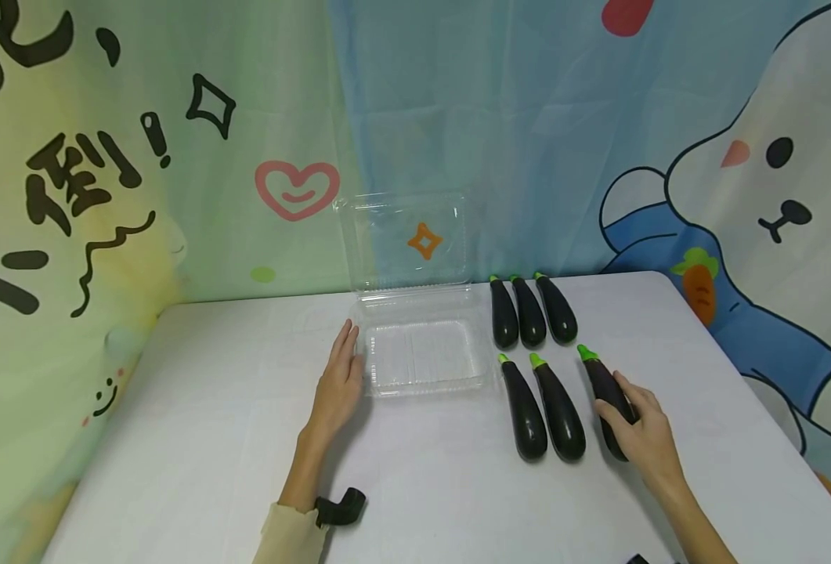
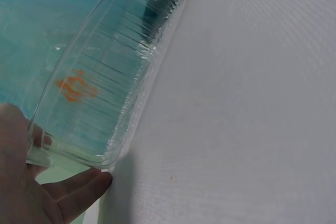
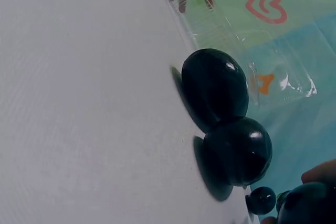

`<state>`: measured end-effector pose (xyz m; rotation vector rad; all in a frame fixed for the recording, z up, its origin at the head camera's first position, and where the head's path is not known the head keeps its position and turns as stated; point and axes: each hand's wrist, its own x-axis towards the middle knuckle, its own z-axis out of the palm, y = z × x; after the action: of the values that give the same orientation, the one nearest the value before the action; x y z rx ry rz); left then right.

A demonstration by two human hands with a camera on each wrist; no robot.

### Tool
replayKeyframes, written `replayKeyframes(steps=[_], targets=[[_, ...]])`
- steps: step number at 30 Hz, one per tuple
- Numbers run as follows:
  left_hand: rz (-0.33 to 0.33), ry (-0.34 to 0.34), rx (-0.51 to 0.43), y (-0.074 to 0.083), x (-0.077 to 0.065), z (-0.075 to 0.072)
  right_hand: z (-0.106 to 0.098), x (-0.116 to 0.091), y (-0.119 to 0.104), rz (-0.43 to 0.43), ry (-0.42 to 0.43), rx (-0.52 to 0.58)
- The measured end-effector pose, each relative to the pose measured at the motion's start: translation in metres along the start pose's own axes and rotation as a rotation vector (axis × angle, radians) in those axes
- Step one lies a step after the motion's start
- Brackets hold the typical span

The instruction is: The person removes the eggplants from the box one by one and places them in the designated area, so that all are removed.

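In the head view a clear plastic clamshell box (image 1: 425, 352) lies on the table, its lid (image 1: 408, 243) raised against the backdrop. My left hand (image 1: 340, 384) rests at the left side of the box, fingers extended; the left wrist view shows these fingers (image 2: 84, 195) at the box's edge. At the right, my right hand (image 1: 641, 431) grips a dark eggplant (image 1: 608, 392) with a green stem end. In the right wrist view this eggplant (image 3: 310, 203) shows only in part at the lower corner. Two eggplants (image 1: 525, 411) (image 1: 559, 411) lie to its left.
Behind them, three more eggplants (image 1: 531, 313) lie side by side right of the box, near the far edge of the white table (image 1: 429, 486). A printed cloth backdrop (image 1: 542, 141) hangs behind the table. A black wrist strap piece (image 1: 341, 507) sticks out from my left wrist.
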<state>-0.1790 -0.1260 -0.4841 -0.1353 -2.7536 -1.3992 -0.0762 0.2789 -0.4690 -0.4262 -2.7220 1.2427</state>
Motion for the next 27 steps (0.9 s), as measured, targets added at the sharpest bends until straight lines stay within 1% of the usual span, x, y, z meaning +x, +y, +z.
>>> replayKeyframes(steps=[5,11,15,21,27], targets=[[0.010,0.003,0.001,-0.001,0.000,0.000,0.002,-0.001,0.000,0.000,0.032,-0.041],[0.023,0.010,0.000,-0.001,0.001,0.000,0.005,-0.003,0.000,0.029,0.018,0.016],[0.022,0.006,-0.007,0.000,0.001,0.000,0.006,-0.001,-0.001,0.032,0.007,0.018],[0.023,0.008,-0.007,0.000,0.002,-0.001,0.012,0.005,-0.002,0.009,-0.038,-0.046],[0.018,-0.001,-0.003,0.000,0.001,-0.001,0.016,0.009,-0.002,0.025,-0.112,-0.093]])
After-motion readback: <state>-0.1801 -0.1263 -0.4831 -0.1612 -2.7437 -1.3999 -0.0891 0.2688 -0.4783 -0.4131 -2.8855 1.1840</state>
